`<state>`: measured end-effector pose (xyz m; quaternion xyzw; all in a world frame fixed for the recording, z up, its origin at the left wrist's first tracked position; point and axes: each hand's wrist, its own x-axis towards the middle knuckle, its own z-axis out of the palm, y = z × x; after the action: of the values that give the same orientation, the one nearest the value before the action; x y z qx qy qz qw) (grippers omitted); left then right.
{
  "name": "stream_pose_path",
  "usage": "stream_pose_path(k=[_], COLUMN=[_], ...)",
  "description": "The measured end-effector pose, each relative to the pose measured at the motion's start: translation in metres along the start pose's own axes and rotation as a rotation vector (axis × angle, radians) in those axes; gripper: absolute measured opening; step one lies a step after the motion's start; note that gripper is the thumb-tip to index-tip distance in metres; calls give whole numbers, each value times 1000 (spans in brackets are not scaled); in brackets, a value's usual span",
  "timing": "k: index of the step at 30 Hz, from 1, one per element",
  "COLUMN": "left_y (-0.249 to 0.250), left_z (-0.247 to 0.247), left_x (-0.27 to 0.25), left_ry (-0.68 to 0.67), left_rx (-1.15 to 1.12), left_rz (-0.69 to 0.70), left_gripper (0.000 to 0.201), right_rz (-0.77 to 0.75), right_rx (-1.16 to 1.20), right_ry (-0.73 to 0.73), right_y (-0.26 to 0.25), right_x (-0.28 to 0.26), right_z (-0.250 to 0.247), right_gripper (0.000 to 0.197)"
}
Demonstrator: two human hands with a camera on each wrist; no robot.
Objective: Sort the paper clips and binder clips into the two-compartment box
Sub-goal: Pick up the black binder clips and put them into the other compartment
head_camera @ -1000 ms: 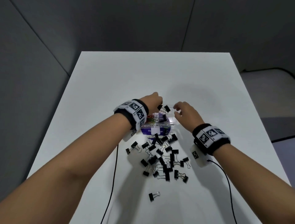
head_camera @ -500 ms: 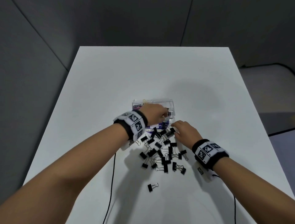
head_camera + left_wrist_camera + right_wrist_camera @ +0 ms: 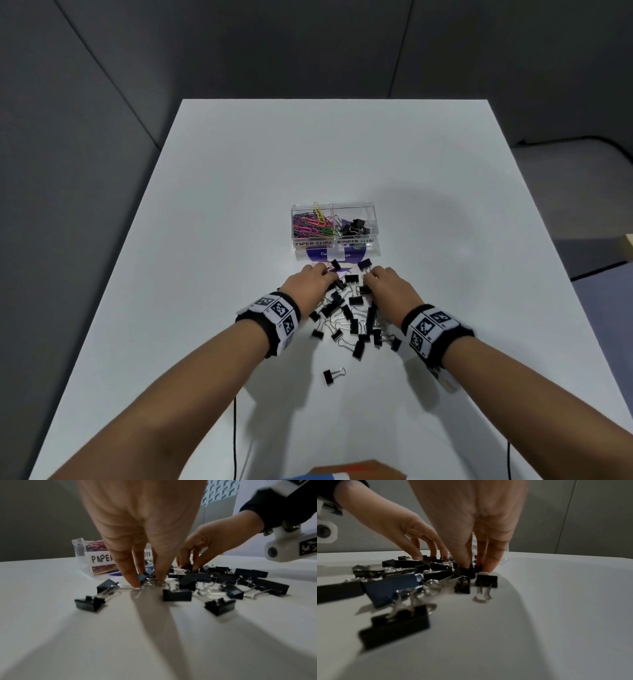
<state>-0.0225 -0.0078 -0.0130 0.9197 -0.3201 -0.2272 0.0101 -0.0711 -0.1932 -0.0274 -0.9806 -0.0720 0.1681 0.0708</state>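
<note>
Binder clips (image 3: 349, 317) are what remains for us: a loose black heap lies on the white table (image 3: 205, 240), at six o'clock from the two-compartment box (image 3: 335, 224). Our left hand (image 3: 308, 284) reaches down with fingertips (image 3: 135, 580) pinching at a clip on the heap's eleven o'clock edge; our right hand (image 3: 390, 287) closes its fingertips (image 3: 489, 565) round a clip at the one o'clock edge, though we cannot tell whether either clip is lifted yet. One stray clip (image 3: 332, 375) lies apart at six o'clock. In the box, the coloured paper clips (image 3: 311, 224) fill the left compartment, and we see none loose on the table, so that half looks done. The right compartment holds only a few binder clips, so we judge most of them still to go.
</note>
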Motion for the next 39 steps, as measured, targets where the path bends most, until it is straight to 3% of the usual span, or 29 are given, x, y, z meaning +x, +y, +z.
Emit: stream_pose_path(k=[6,10,14,19,23,27,30,35,39], left_y=[5,0,-1,0,-3,-9,-9,-4,-2], left_z=[7,3,4,3,1,7,16,22,18], left_x=[-6,-11,-14,-12,-16,-26,-31,-37,-39], left_ry=[24,0,-5,-4,48,-58,-60,-91,-5], left_rx=[-21,-11,-28,-139,-152,-85,-114,-156,-162], left_rz=[-55,-61,-102,-146,-146,-70,-72,-115,-168], left_gripper=[61,51,41,42,35,43,37,34,28], right_rz=[-9,19,64,164,233,255,281,350,336], right_rx=[63,93,102,126,190,150,111,199,197], right_ry=[-14,-6,21,-51,-92,-97,-84,-200,-197], right_y=[-3,-1,0,1,5,11,14,13,12], right_x=[-8,-12,-20,-29,-38,-50,-59,-68,-76], right_z=[0,-6,-14,-22,-22,-18,-15,-7,-3], right_gripper=[41,46,23,5,7,15,18,7,29])
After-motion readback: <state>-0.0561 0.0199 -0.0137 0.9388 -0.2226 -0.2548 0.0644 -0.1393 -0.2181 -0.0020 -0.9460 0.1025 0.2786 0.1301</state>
